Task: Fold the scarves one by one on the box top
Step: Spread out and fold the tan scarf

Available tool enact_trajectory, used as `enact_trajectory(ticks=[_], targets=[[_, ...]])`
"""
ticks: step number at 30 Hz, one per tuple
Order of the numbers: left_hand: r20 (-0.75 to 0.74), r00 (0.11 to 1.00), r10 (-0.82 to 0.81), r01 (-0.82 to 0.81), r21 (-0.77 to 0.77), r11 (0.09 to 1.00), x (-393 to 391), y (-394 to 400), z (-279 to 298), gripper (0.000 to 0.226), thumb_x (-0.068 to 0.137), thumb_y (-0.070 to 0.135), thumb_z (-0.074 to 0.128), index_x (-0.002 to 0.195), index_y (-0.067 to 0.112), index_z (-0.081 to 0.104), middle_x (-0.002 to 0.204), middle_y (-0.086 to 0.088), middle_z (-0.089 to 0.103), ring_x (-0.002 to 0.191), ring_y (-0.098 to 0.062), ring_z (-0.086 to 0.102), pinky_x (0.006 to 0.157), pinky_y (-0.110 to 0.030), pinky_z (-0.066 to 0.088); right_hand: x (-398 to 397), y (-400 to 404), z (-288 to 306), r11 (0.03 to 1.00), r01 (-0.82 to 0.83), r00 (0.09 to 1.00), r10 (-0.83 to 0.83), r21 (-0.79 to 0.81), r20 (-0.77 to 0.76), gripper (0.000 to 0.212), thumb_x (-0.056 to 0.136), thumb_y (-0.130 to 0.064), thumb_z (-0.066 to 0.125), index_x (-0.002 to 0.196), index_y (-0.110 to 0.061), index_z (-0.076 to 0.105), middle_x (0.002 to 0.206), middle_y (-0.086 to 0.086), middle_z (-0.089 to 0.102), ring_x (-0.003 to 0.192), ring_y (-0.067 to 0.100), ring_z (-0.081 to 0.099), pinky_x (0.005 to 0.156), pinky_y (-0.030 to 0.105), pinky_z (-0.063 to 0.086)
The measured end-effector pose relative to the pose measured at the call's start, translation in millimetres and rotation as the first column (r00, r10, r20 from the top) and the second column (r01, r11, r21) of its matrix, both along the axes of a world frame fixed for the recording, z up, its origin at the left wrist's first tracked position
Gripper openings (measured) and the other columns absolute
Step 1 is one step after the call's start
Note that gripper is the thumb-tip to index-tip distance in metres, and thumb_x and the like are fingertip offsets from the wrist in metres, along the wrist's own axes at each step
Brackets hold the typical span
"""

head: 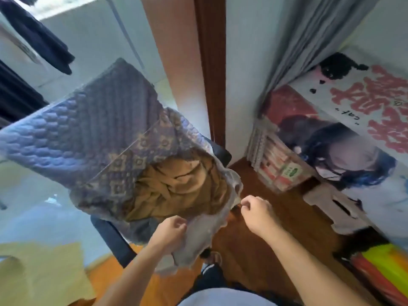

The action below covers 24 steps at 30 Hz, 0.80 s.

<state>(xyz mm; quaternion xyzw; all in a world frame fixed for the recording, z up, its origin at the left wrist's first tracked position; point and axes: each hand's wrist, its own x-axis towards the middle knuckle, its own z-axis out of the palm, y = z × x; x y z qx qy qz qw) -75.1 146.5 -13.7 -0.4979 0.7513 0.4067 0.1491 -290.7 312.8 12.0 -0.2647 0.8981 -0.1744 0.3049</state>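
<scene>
- A pale grey scarf point(205, 235) hangs off the chair's point(114, 239) front edge, under a mustard scarf point(176, 188).
- The left hand point(171, 227) pinches its edge.
- The right hand point(256, 209) pinches its upper corner; motion blur hides the fingertips.
- The box top point(375, 133), with a printed figure, is cut off at right.

i'm seeing a thin, pale grey cloth scarf point(203, 237), matt and crinkled at its edges, pinched by both hands. beyond it a mustard scarf point(176, 191) is looking soft and matt. the chair cover point(77, 129) is showing quilted, faintly shiny fabric. the right-hand floor point(265, 250) is gleaming as polished wood.
</scene>
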Motion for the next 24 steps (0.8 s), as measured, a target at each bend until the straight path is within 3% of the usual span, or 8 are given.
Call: enact_trajectory(ticks=[3, 7, 11, 14, 17, 19, 21, 24], targets=[[0.024, 0.999, 0.036, -0.038, 0.049, 0.998, 29.0, -45.9, -27.2, 0.022, 0.096, 0.025, 0.054, 0.112, 0.021, 0.068, 0.111, 0.000, 0.072, 0.097, -0.018, 0.069, 0.084, -0.035, 0.057, 45.9, -33.2, -20.6, 0.998, -0.029, 0.994, 0.023, 0.057, 0.106, 0.026, 0.100, -0.023, 0.048, 0.121, -0.024, 0.064, 0.126, 0.002, 0.060, 0.122, 0.024, 0.049, 0.098, 0.030, 0.041], [-0.019, 0.986, 0.163, -0.157, 0.163, 0.974, 27.7, -93.1, -56.1, 0.016, 0.096, 0.025, 0.059, 0.106, 0.020, 0.070, 0.104, -0.002, 0.072, 0.091, -0.021, 0.068, 0.073, -0.030, 0.051, 73.4, -52.4, -40.0, 0.989, -0.013, 0.991, -0.007, 0.146, 0.137, 0.022, 0.100, -0.025, 0.049, 0.116, -0.027, 0.064, 0.125, -0.001, 0.060, 0.120, 0.021, 0.049, 0.100, 0.030, 0.041], [-0.131, 0.909, 0.396, -0.314, 0.409, 0.857, 5.4, -124.0, -95.7, 0.032, 0.093, 0.029, 0.063, 0.124, 0.024, 0.066, 0.116, -0.001, 0.072, 0.100, -0.020, 0.067, 0.078, -0.033, 0.050, 74.2, -79.9, -53.9, 0.974, -0.009, 0.989, -0.024, 0.226, 0.142, 0.023, 0.102, -0.028, 0.046, 0.119, -0.029, 0.062, 0.127, -0.003, 0.059, 0.121, 0.020, 0.050, 0.100, 0.034, 0.046], [-0.157, 0.832, 0.532, -0.381, 0.534, 0.755, -10.5, -130.0, -121.4, 0.036, 0.095, 0.027, 0.064, 0.131, 0.028, 0.059, 0.119, 0.001, 0.070, 0.110, -0.020, 0.066, 0.087, -0.033, 0.050, 77.0, -99.5, -63.8, 0.971, 0.022, 0.986, -0.060, 0.238, 0.153, 0.022, 0.103, -0.029, 0.046, 0.118, -0.030, 0.062, 0.126, -0.002, 0.061, 0.116, 0.020, 0.053, 0.096, 0.033, 0.048], [-0.165, 0.770, 0.616, -0.427, 0.583, 0.691, -18.4, -127.3, -126.8, 0.042, 0.093, 0.032, 0.063, 0.132, 0.020, 0.060, 0.125, -0.003, 0.069, 0.111, -0.021, 0.067, 0.096, -0.034, 0.051, 86.2, -107.6, -69.3, 0.972, 0.085, 0.971, -0.130, 0.221, 0.199, 0.023, 0.102, -0.027, 0.047, 0.119, -0.029, 0.062, 0.125, -0.001, 0.062, 0.105, 0.016, 0.053, 0.086, 0.028, 0.046], [-0.204, 0.788, 0.581, -0.414, 0.523, 0.745, -17.6, -117.3, -112.4, 0.049, 0.093, 0.039, 0.059, 0.138, 0.019, 0.059, 0.137, 0.000, 0.062, 0.122, -0.018, 0.061, 0.108, -0.038, 0.046, 96.2, -108.3, -68.2, 0.972, 0.115, 0.959, -0.163, 0.207, 0.233, 0.023, 0.101, -0.025, 0.047, 0.117, -0.029, 0.063, 0.125, -0.001, 0.062, 0.101, 0.015, 0.052, 0.083, 0.027, 0.044], [-0.233, 0.819, 0.525, -0.397, 0.430, 0.811, -14.0, -99.5, -82.6, 0.053, 0.101, 0.038, 0.053, 0.150, 0.021, 0.046, 0.147, 0.010, 0.049, 0.135, -0.012, 0.047, 0.118, -0.038, 0.036, 109.3, -109.7, -61.7, 0.969, 0.159, 0.940, -0.207, 0.189, 0.271, 0.022, 0.101, -0.023, 0.049, 0.117, -0.028, 0.063, 0.125, 0.000, 0.062, 0.108, 0.017, 0.055, 0.089, 0.032, 0.049], [-0.364, 0.840, 0.404, -0.281, 0.345, 0.896, -7.0, -70.7, -29.0, 0.043, 0.107, 0.027, 0.045, 0.150, 0.024, 0.046, 0.145, 0.014, 0.052, 0.135, -0.003, 0.046, 0.117, -0.029, 0.035, 123.5, -122.3, -49.9, 0.980, 0.150, 0.943, -0.180, 0.127, 0.279, 0.030, 0.101, -0.020, 0.050, 0.129, -0.028, 0.056, 0.135, -0.001, 0.054, 0.122, 0.019, 0.052, 0.099, 0.038, 0.050]])
